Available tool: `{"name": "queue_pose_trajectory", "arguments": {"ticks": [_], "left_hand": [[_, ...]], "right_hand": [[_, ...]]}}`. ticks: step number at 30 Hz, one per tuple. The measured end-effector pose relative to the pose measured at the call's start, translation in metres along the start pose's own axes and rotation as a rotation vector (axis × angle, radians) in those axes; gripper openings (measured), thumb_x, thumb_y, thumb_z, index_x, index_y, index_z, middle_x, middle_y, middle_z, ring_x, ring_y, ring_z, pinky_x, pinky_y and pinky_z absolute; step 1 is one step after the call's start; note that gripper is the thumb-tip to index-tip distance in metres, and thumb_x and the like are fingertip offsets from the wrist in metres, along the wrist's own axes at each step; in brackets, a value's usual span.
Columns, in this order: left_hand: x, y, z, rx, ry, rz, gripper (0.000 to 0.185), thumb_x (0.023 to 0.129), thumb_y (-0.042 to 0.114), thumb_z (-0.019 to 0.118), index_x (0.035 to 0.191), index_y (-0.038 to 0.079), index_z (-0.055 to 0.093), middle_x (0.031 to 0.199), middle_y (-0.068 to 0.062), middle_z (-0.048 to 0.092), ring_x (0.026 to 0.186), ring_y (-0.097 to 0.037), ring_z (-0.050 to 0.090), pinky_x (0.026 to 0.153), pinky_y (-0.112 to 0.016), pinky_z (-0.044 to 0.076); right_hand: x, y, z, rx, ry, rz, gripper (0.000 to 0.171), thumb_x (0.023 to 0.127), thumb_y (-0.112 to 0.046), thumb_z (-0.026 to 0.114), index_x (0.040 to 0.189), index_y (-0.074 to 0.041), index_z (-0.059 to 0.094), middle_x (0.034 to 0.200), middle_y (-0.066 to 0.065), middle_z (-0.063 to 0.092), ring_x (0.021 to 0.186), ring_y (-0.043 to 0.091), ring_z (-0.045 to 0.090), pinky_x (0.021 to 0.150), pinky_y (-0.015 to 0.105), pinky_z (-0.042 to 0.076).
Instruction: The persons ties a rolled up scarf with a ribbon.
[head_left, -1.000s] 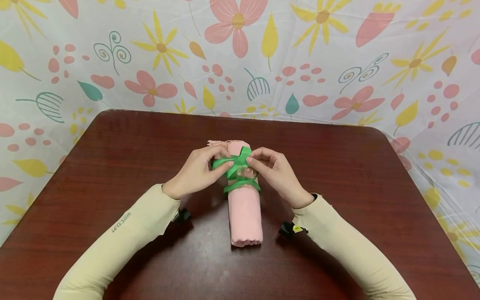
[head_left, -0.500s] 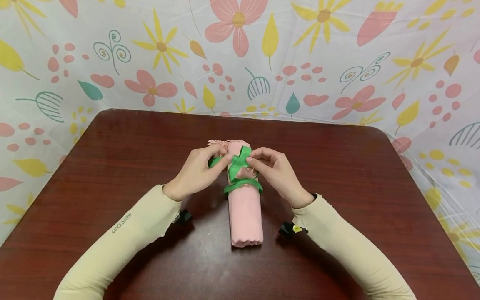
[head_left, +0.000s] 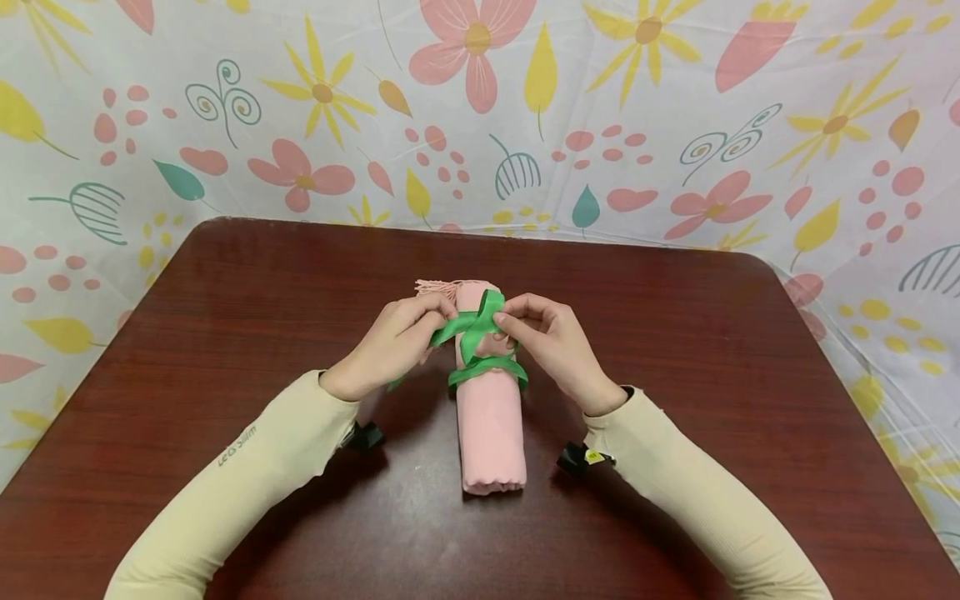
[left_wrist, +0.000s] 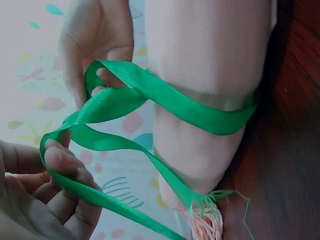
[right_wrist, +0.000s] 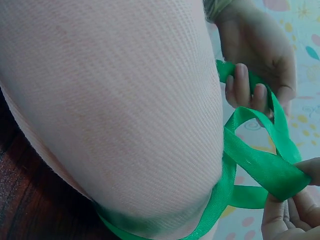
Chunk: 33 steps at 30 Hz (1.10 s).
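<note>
A rolled pink cloth lies lengthwise on the table, its fringe at the far end. Green ribbon circles the roll, and above it the ribbon stands up in a loop. My right hand pinches that loop between thumb and fingers; in the right wrist view the pinch shows at the lower right. To the left of the roll, my left hand holds another stretch of ribbon, which runs over its curled fingers in the left wrist view. One frayed ribbon end hangs by the fringe.
The dark reddish-brown table has rounded far corners. Behind it hangs a white cloth printed with flowers and leaves. A small black device sits at each wrist.
My left hand has drawn back slightly to the left, and the ribbon between the hands is less bunched. A ribbon end now shows below the left hand. My right hand stays almost still.
</note>
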<state>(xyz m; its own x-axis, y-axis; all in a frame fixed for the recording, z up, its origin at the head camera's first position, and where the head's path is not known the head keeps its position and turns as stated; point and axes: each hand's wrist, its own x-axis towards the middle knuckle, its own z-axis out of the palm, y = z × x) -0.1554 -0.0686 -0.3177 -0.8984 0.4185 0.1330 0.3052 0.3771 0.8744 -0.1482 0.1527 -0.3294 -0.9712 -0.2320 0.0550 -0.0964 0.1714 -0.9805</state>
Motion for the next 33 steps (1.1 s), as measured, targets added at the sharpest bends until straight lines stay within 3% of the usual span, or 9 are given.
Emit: {"name": "queue_pose_trajectory", "arguments": {"ticks": [4, 10, 13, 18, 21, 24, 28, 33], "left_hand": [[0.0007, 0.0015, -0.0009, -0.127, -0.034, -0.053, 0.026, 0.098, 0.007, 0.037, 0.093, 0.005, 0.063, 0.065, -0.01, 0.052, 0.049, -0.027, 0.049, 0.054, -0.034, 0.044], [-0.0001, 0.0001, 0.0006, -0.087, -0.1, -0.028, 0.021, 0.1, 0.006, 0.043, 0.102, 0.007, 0.064, 0.076, -0.009, 0.062, 0.059, -0.037, 0.059, 0.057, -0.032, 0.048], [-0.0012, 0.0006, 0.0023, -0.096, -0.122, -0.014, 0.019, 0.098, 0.005, 0.048, 0.106, 0.008, 0.064, 0.084, -0.011, 0.065, 0.065, -0.033, 0.064, 0.061, -0.034, 0.051], [-0.0018, 0.0026, 0.0039, -0.067, -0.089, 0.004, 0.016, 0.094, 0.008, 0.057, 0.106, 0.009, 0.066, 0.108, -0.006, 0.065, 0.077, -0.017, 0.069, 0.074, -0.033, 0.054], [-0.0009, 0.0026, 0.0047, -0.069, -0.07, -0.009, 0.016, 0.093, 0.01, 0.059, 0.106, 0.01, 0.067, 0.11, -0.003, 0.065, 0.078, -0.013, 0.069, 0.076, -0.033, 0.053], [-0.0001, 0.0024, 0.0056, -0.121, -0.092, -0.019, 0.02, 0.092, 0.01, 0.059, 0.111, 0.008, 0.066, 0.112, -0.006, 0.064, 0.073, -0.015, 0.07, 0.075, -0.039, 0.055], [0.0011, 0.0019, 0.0063, -0.206, -0.158, -0.038, 0.026, 0.093, 0.009, 0.055, 0.118, 0.006, 0.062, 0.114, -0.01, 0.063, 0.068, -0.019, 0.069, 0.076, -0.049, 0.055], [0.0019, 0.001, 0.007, -0.253, -0.21, -0.056, 0.032, 0.094, 0.009, 0.052, 0.125, 0.003, 0.057, 0.115, -0.015, 0.062, 0.071, -0.018, 0.068, 0.076, -0.047, 0.055]], "right_hand": [[0.0002, -0.0004, 0.0003, 0.0, 0.002, -0.004, 0.019, 0.092, -0.016, 0.065, 0.102, -0.001, 0.064, 0.081, 0.002, 0.066, 0.077, 0.019, 0.064, 0.069, 0.027, 0.052], [0.0003, 0.0001, 0.0007, 0.02, 0.005, 0.005, 0.02, 0.092, -0.015, 0.065, 0.103, 0.001, 0.064, 0.082, 0.001, 0.067, 0.079, 0.017, 0.066, 0.072, 0.027, 0.053], [0.0001, 0.001, 0.0012, 0.042, 0.009, 0.007, 0.019, 0.093, -0.013, 0.063, 0.104, 0.003, 0.063, 0.083, 0.001, 0.067, 0.08, 0.018, 0.067, 0.074, 0.029, 0.054], [0.0003, 0.0024, 0.0017, 0.056, 0.016, -0.005, 0.019, 0.093, -0.012, 0.063, 0.104, 0.003, 0.063, 0.086, 0.006, 0.068, 0.081, 0.019, 0.068, 0.075, 0.03, 0.055], [0.0007, 0.0021, 0.0022, 0.056, 0.016, -0.007, 0.019, 0.092, -0.012, 0.064, 0.104, 0.003, 0.064, 0.088, 0.014, 0.069, 0.081, 0.021, 0.069, 0.075, 0.03, 0.055], [0.001, 0.0006, 0.0031, 0.051, 0.016, -0.007, 0.02, 0.092, -0.012, 0.064, 0.105, 0.003, 0.064, 0.09, 0.018, 0.069, 0.082, 0.024, 0.07, 0.075, 0.03, 0.055], [0.0011, -0.0024, 0.0042, 0.051, 0.02, -0.007, 0.019, 0.092, -0.012, 0.064, 0.105, 0.003, 0.065, 0.089, 0.011, 0.07, 0.081, 0.02, 0.069, 0.074, 0.03, 0.055], [0.0013, -0.0046, 0.0046, 0.057, 0.022, -0.009, 0.019, 0.092, -0.011, 0.064, 0.105, 0.003, 0.064, 0.086, 0.003, 0.069, 0.078, 0.013, 0.068, 0.075, 0.028, 0.055]]}}
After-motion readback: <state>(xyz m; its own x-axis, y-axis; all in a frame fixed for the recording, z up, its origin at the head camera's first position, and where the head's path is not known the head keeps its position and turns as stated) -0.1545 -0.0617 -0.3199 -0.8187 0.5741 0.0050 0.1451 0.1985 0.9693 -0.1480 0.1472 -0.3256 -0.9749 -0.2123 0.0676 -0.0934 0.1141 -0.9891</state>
